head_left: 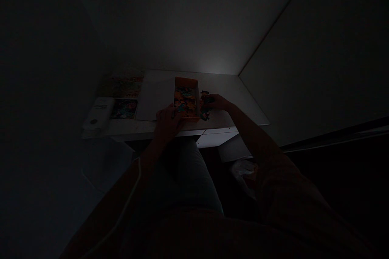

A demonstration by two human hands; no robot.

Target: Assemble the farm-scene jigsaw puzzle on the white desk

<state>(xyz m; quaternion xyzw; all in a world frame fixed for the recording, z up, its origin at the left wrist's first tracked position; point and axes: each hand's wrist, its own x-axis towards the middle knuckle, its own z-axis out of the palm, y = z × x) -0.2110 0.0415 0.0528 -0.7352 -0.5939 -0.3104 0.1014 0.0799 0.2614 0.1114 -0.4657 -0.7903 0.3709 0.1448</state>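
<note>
An orange-rimmed box full of jigsaw puzzle pieces lies on the white desk in dim light. My left hand is at the box's near left corner, fingers bent around its edge. To the right of the box, my right hand is closed with its fingertips on a small cluster of puzzle pieces. Those pieces are dark, with orange and teal patches. Darkness and the hand hide exactly which piece the fingertips grip.
Left of the box is a pale sheet. Beyond it are a dark picture card, a colourful printed picture and a white object with small print. Walls border the desk behind and right. A plastic bag is below.
</note>
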